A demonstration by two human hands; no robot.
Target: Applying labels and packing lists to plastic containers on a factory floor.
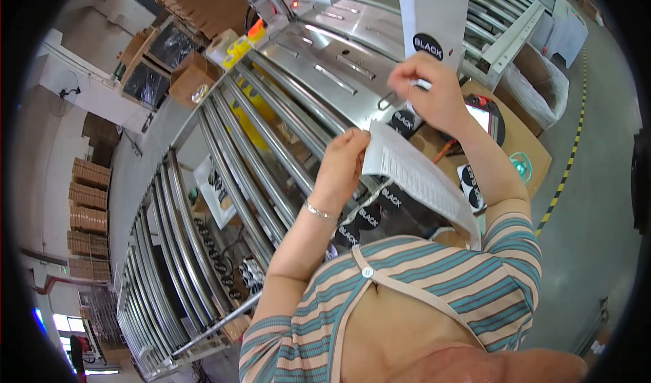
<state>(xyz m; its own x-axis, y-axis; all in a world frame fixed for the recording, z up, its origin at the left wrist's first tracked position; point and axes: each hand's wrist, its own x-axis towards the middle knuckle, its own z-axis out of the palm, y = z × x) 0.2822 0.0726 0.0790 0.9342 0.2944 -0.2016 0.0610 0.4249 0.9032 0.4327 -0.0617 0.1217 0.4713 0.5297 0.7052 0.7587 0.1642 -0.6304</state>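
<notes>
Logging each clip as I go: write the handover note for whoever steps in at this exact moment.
Left hand: pinches the upper corner of the white printed paper sheet.
Right hand: raised, gripping the lower end of the long white strip with a round black label.
Things: more round black labels lie below, by the steel roller conveyor; a brown cardboard sheet sits to the right.
Done: sheet and strip both in hand.
Left: neither is set down or joined yet.

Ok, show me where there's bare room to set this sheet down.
The flat steel panel above the left hand, bordered by the rollers, looks bare apart from slots. The cardboard surface beyond the right hand has a bare stretch near its far edge. Crowded: the round black labels under the printed sheet.
</notes>
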